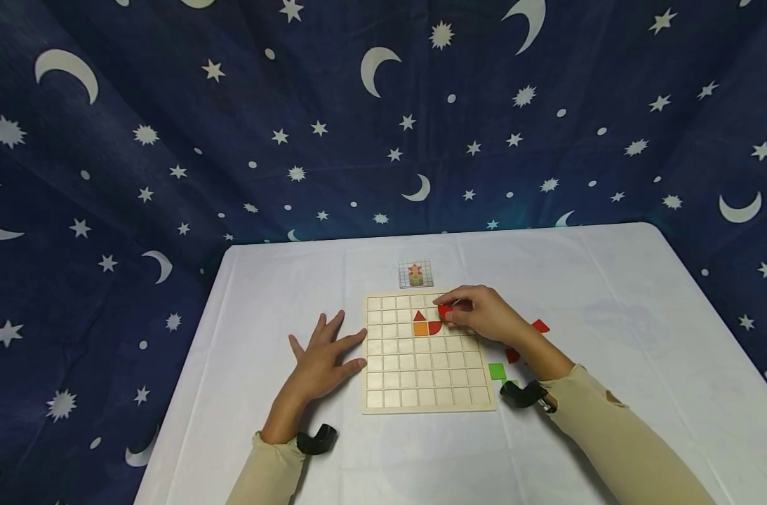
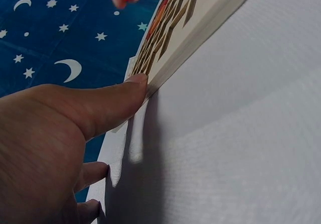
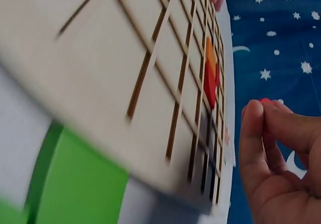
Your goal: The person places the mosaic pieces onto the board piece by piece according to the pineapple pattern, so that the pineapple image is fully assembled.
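A square wooden grid board (image 1: 427, 382) lies on the white table. Set in its cells are a red triangle (image 1: 419, 316), an orange square (image 1: 420, 329) and a red quarter-circle tile (image 1: 434, 327). Just above the board's upper right part, my right hand (image 1: 484, 312) pinches a red tile (image 1: 444, 311) between thumb and fingertips; the fingers hide most of its shape. My left hand (image 1: 323, 361) rests with fingers spread at the board's left edge, its thumb (image 2: 118, 101) touching that edge.
A small pattern card (image 1: 415, 273) with a coloured figure lies beyond the board. Right of the board are a green square tile (image 1: 497, 371) and more red tiles (image 1: 540, 326), partly hidden by the right forearm. A dark star-printed cloth (image 1: 332, 126) hangs behind the table.
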Available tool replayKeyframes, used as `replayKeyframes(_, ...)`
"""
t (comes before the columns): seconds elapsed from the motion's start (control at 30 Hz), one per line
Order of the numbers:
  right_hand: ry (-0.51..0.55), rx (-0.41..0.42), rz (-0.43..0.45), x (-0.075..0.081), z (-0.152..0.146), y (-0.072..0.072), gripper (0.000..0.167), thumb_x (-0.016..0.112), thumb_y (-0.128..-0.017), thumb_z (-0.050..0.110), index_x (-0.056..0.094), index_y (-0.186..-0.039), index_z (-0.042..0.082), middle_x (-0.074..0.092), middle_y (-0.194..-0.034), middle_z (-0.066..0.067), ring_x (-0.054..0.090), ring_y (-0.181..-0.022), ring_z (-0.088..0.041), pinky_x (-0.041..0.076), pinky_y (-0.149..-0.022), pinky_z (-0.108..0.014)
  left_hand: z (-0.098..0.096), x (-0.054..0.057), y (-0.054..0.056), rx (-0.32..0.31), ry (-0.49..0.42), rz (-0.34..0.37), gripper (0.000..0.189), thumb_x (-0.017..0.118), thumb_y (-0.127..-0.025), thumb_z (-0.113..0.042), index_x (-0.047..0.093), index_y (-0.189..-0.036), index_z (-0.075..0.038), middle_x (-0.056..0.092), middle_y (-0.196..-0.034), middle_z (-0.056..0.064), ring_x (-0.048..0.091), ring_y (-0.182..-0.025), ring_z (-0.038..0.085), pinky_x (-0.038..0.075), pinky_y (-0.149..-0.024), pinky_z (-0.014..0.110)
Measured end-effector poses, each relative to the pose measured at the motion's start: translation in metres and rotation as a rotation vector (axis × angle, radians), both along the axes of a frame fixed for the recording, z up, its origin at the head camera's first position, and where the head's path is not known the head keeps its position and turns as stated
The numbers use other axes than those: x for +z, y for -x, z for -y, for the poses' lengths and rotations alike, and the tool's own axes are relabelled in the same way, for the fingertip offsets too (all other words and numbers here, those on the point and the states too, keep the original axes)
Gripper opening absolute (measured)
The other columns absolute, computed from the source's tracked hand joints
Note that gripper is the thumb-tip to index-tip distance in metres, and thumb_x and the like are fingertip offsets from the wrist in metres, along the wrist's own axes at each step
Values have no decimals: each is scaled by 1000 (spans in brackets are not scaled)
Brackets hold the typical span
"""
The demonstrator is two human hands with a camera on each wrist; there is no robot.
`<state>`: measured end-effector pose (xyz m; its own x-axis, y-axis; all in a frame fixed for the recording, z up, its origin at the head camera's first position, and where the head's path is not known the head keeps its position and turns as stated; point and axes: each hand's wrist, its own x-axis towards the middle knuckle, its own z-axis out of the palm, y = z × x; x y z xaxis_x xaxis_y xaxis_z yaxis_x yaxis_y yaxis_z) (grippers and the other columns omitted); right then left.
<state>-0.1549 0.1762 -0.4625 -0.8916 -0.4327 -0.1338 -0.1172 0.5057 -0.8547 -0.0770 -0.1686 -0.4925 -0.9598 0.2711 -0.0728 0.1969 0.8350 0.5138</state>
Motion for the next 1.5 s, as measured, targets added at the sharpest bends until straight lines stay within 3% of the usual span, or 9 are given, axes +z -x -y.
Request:
replayKeyframes(0.2, 40, -64, 54, -3, 23, 2, 19, 77, -88, 10, 77, -107, 13, 75, -95, -1, 70, -86, -17, 56, -81, -32, 0, -1, 0, 0, -7, 7, 56, 70, -93, -50, 60, -144, -32, 25, -170, 11, 6, -159, 44, -13, -103, 87)
replayKeyframes(0.43, 4, -85, -29, -8, 45, -1, 5, 81, -88, 17, 81, -92, 19, 76, -90, 3, 68, -77, -15, 55, -73, -33, 1, -1, 0, -2, -14, 8, 56, 70, -93, -52, 60, -144, -32, 25, -170, 11, 5, -159, 43, -14, -103, 86)
replayKeyframes(0.67, -48, -91, -119, -12, 63, -1, 6, 85, -83, 18, 80, -84, 21, 74, -81, 7, 63, -76, -12, 50, -69, -30, 0, 0, 0, -6, -13, -2, 55, 70, -93, -51, 61, -143, -32, 26, -169, 12, 6, -158, 44, -13, -102, 88)
replayKeyframes(1.13, -191, -58, -182, -16, 79, -3, 5, 85, -83, 18, 80, -80, 20, 71, -71, 10, 58, -72, -9, 46, -67, -29, 1, 1, 0, -4, -2, 17, 55, 69, -93, -51, 60, -144, -33, 24, -170, 11, 4, -159, 43, -14, -103, 87)
replayKeyframes(1.5, -266, -53, -230, -16, 78, -4, 8, 86, -83, 24, 80, -79, 26, 72, -81, 8, 59, -76, -9, 46, -65, -29, 1, 0, 1, -11, -8, 2, 55, 70, -93, -51, 61, -144, -32, 26, -169, 12, 6, -158, 45, -12, -102, 88)
